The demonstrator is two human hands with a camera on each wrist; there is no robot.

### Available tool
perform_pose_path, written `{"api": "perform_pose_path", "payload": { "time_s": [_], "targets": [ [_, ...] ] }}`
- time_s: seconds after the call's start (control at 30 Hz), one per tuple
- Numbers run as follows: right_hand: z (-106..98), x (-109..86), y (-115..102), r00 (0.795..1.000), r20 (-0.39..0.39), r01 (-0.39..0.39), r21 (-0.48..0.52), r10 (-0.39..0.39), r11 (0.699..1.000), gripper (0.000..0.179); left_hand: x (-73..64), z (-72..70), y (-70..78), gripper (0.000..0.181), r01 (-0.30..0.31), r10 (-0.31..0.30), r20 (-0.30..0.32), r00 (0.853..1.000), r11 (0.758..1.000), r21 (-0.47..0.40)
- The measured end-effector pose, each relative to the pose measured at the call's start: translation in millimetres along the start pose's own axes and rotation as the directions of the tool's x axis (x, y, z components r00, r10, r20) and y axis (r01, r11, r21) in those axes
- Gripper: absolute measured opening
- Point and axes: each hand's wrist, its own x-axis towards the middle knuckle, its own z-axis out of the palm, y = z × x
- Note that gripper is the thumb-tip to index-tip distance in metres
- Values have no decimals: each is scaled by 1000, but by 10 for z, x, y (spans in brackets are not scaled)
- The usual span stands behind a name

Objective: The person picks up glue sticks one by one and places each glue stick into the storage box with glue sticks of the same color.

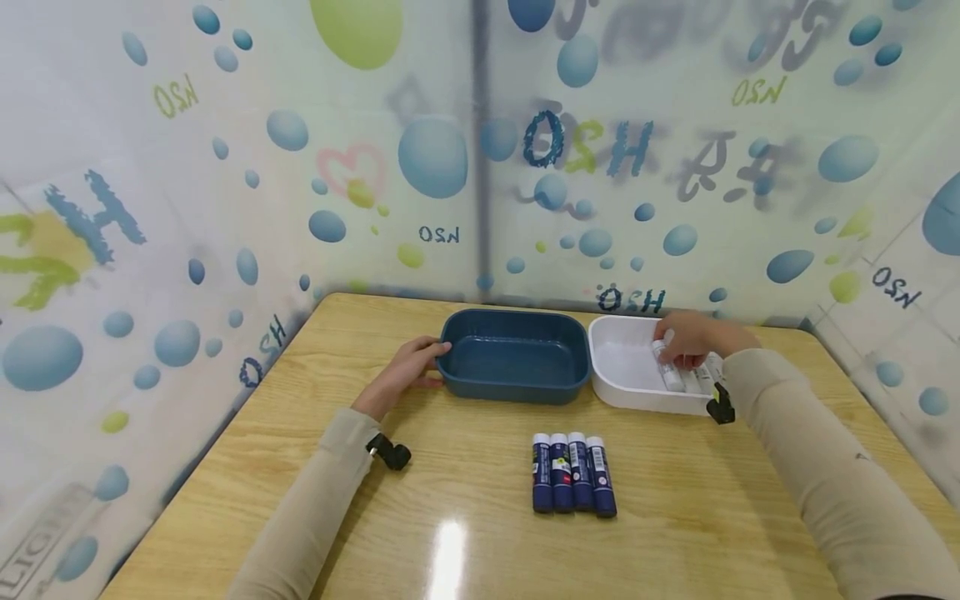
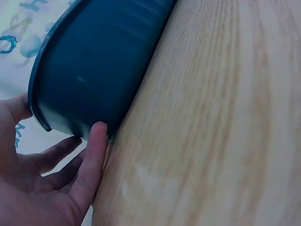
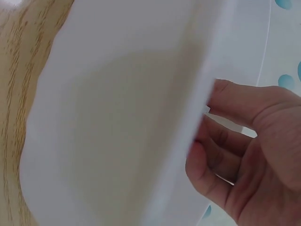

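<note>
My left hand (image 1: 408, 369) holds the left end of a dark blue tray (image 1: 517, 390). One digit lies over the rim; the others touch the outer end wall, as the left wrist view (image 2: 56, 179) shows. Inside a white tray (image 1: 637, 401), my right hand (image 1: 690, 336) pinches a white stick-shaped tube (image 1: 670, 377). More white tubes (image 1: 703, 380) lie beside it, partly under the hand. In the right wrist view the white tray's wall (image 3: 117, 122) hides the tube, and the curled fingers (image 3: 197, 165) show beyond the rim.
Several dark blue glue sticks (image 1: 561, 475) with white caps lie side by side on the wooden table (image 1: 420, 500), in front of the trays. The two trays stand next to each other near the back edge. A printed curtain (image 1: 360, 267) hangs behind the table.
</note>
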Motion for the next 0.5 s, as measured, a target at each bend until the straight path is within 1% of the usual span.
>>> {"api": "perform_pose_path", "payload": {
  "time_s": [0.2, 0.4, 0.5],
  "targets": [
    [23, 70, 7, 999, -7, -32, -8, 32, 999, 48, -8, -10, -9, 60, 2, -2, 3, 1000, 1000, -6],
    [22, 99, -26, 1000, -14, 8, -66, -9, 998, 46, -3, -17, 1, 60, 9, -9, 1, 1000, 1000, -16],
    [27, 81, -38, 999, -23, 22, -67, -24, 997, 46, 0, -7, 3, 58, 7, -7, 1, 1000, 1000, -13]
  ]
}}
